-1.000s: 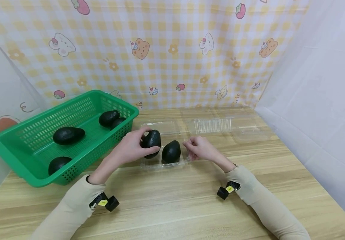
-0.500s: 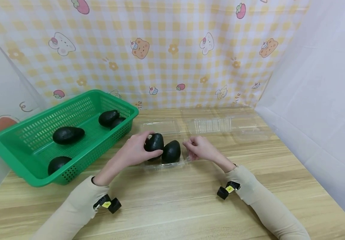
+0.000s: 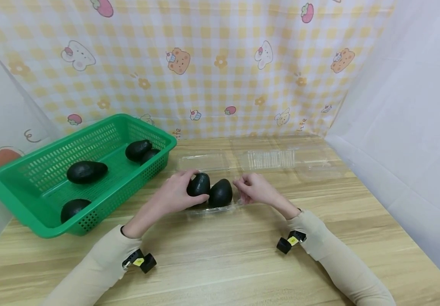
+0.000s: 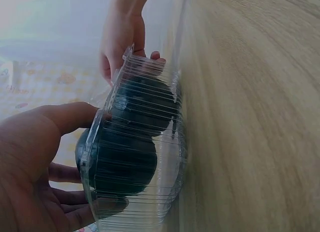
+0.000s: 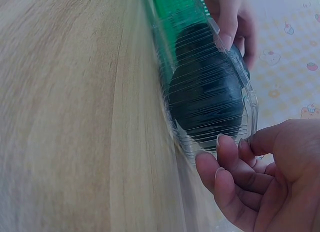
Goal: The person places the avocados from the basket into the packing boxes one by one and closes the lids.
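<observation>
My left hand (image 3: 177,193) grips a dark avocado (image 3: 200,185) by its sides, down inside a clear plastic clamshell box (image 4: 167,192). A second avocado (image 3: 221,193) lies right beside it in the same box, on the right. At the box's right end, my right hand (image 3: 256,189) pinches the rim between thumb and curled fingers, as the right wrist view shows. Ridged plastic walls cover both avocados' lower parts in the wrist views. Some left fingertips are hidden behind the avocado and the box wall.
A green basket (image 3: 105,208) stands at the left with several avocados in it, one being a long avocado (image 3: 87,172). Behind the box, its clear lid (image 3: 204,162) lies on the wooden table (image 3: 220,263). More clear plastic containers (image 3: 271,160) sit at the back right, before a checked curtain.
My left hand has moved right and lower with its avocado, which now sits against the other one. That second avocado has shifted slightly right. The right hand has stayed in place.
</observation>
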Available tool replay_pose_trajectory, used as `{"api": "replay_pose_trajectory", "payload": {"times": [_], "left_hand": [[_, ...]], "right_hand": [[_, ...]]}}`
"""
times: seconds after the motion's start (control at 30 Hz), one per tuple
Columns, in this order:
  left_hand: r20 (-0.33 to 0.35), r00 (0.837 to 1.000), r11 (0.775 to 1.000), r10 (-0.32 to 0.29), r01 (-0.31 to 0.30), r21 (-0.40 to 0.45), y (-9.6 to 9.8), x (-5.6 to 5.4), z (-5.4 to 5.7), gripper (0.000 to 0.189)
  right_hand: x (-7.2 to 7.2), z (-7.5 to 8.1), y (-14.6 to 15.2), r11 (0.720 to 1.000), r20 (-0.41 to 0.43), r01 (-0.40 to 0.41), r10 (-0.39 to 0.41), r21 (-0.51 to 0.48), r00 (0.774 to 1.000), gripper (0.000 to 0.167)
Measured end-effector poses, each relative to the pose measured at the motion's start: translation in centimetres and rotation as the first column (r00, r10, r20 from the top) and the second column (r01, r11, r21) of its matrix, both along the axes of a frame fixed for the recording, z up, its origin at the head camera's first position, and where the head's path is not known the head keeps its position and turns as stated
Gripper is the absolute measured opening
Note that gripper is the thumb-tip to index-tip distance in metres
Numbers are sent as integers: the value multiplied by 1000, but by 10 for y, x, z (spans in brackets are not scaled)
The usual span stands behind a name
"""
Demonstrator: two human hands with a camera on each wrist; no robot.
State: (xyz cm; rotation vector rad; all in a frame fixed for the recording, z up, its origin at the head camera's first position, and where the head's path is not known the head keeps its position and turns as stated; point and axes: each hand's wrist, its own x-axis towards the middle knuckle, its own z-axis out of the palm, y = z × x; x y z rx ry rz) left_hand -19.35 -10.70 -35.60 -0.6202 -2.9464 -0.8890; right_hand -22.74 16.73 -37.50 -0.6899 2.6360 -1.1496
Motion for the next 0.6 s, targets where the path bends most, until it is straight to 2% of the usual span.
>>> {"api": "replay_pose_trajectory", "payload": {"times": [0.4, 0.6], "left_hand": [[-23, 1000, 999, -18, 18, -28, 3, -1, -9, 73], [-35, 999, 999, -13, 11, -43, 5, -1, -9, 75]], "right_hand": [[-1, -1, 0, 1000, -1, 1, -1, 18, 1000, 43], [-1, -1, 1, 1000, -8, 1, -1, 15, 1000, 43]]}}
